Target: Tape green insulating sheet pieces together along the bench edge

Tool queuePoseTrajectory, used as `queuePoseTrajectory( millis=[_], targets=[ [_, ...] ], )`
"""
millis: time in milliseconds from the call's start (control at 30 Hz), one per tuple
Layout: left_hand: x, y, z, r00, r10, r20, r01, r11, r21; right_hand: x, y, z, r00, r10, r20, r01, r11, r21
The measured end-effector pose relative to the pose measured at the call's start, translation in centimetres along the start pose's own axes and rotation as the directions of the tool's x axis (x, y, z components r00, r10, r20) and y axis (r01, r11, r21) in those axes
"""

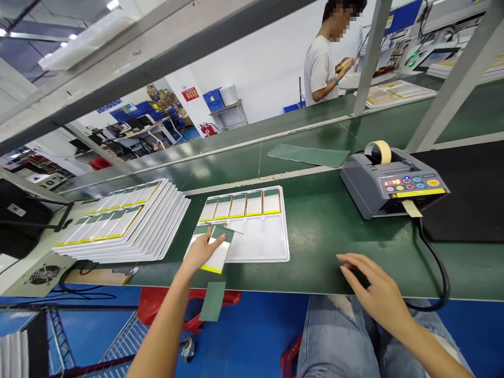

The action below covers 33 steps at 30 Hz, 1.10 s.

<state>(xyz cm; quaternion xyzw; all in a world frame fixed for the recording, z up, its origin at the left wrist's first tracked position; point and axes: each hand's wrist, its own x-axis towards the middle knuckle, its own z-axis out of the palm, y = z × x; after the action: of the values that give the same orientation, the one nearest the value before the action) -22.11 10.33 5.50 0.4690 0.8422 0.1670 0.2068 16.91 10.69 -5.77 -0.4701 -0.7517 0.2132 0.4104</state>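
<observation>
My left hand (200, 253) grips a flat white battery cell (219, 253) with a green top and a yellow bottom strip, at the near left corner of a white tray (271, 247). A row of several similar cells (241, 205) lies along the tray's far side. A green strip (213, 301) hangs below the table's front edge, under that hand. My right hand (372, 289) hovers with fingers apart over the green table surface (326, 220), holding nothing, nearest to the grey tape dispenser (389, 186).
A stack of white trays (126, 226) filled with cells stands at the left. A green sheet (309, 155) lies on the far belt. A black mat (468, 194) lies at the right, and the dispenser's black cable (441, 268) curls beside it. Another person (323, 63) stands behind the line.
</observation>
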Motion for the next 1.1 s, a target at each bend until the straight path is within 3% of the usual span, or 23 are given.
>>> queuePoseTrajectory(
  millis=[133, 267, 467, 600, 733, 867, 1100],
  targets=[
    [5.3, -0.5, -1.3, 0.998, -0.056, 0.029, 0.053, 0.996, 0.076, -1.2, 2.2, 0.3, 0.997, -0.073, -0.038, 0.069, 0.994, -0.086],
    [7.7, 0.0, 0.9, 0.996, -0.084, -0.028, 0.086, 0.99, 0.114, -1.4, 2.1, 1.0, 0.993, -0.098, -0.06, 0.089, 0.986, -0.142],
    [6.3, -0.4, 5.5, 0.968, -0.014, -0.251, 0.049, 0.99, 0.133, -1.0, 1.4, 1.1, 0.996, -0.067, -0.054, 0.056, 0.981, -0.184],
    [5.2, -1.0, 7.6, 0.911, 0.054, -0.409, 0.022, 0.984, 0.178, -0.9, 1.5, 1.2, 0.995, -0.079, -0.062, 0.064, 0.976, -0.21],
    [4.6, -1.2, 9.1, 0.858, 0.13, -0.497, 0.012, 0.962, 0.272, -1.0, 1.7, 1.4, 0.996, -0.062, -0.064, 0.047, 0.977, -0.206],
    [3.4, -1.2, 9.6, 0.839, 0.242, -0.488, -0.041, 0.922, 0.386, -1.1, 2.0, 1.1, 0.998, -0.026, -0.051, 0.021, 0.995, -0.1],
    [2.8, -0.5, 8.8, 0.872, 0.343, -0.351, -0.177, 0.887, 0.428, 0.0, 0.9, -0.7, 0.992, 0.112, -0.062, -0.094, 0.964, 0.248]
  ],
)
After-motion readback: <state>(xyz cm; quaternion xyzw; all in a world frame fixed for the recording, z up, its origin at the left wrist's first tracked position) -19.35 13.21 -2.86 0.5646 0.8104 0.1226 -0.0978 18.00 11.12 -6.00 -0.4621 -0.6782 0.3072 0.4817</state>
